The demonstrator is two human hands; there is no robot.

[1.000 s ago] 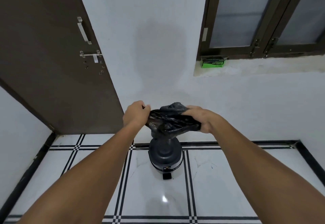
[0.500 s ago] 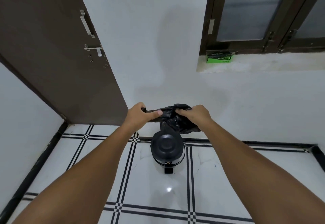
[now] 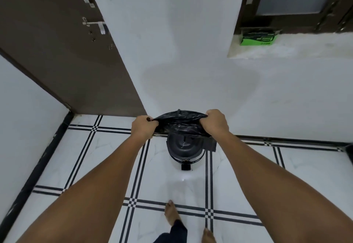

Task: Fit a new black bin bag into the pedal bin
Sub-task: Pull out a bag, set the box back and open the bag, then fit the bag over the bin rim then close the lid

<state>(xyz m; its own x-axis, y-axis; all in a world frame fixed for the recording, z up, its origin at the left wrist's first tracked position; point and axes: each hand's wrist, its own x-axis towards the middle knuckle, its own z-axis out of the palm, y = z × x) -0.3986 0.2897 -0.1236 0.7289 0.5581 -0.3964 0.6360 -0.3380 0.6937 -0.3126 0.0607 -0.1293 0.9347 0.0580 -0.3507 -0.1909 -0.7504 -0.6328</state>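
A crumpled black bin bag [image 3: 180,123] is stretched between both hands, just above the far side of the pedal bin. My left hand [image 3: 143,127] grips its left edge and my right hand [image 3: 215,121] grips its right edge. The small round black pedal bin [image 3: 185,149] stands on the tiled floor against the white wall, lid down, with its pedal [image 3: 186,167] facing me. The bag hides the bin's far rim.
A brown door [image 3: 63,48] with a metal latch is on the left. A green box [image 3: 257,39] sits on the window ledge at upper right. My bare feet [image 3: 172,214] stand on the white floor tiles with black lines, a short step before the bin.
The view has tilted down and closer to the bin. My hands have moved apart, pulling the bunched bag out wider, and lowered it towards the bin.
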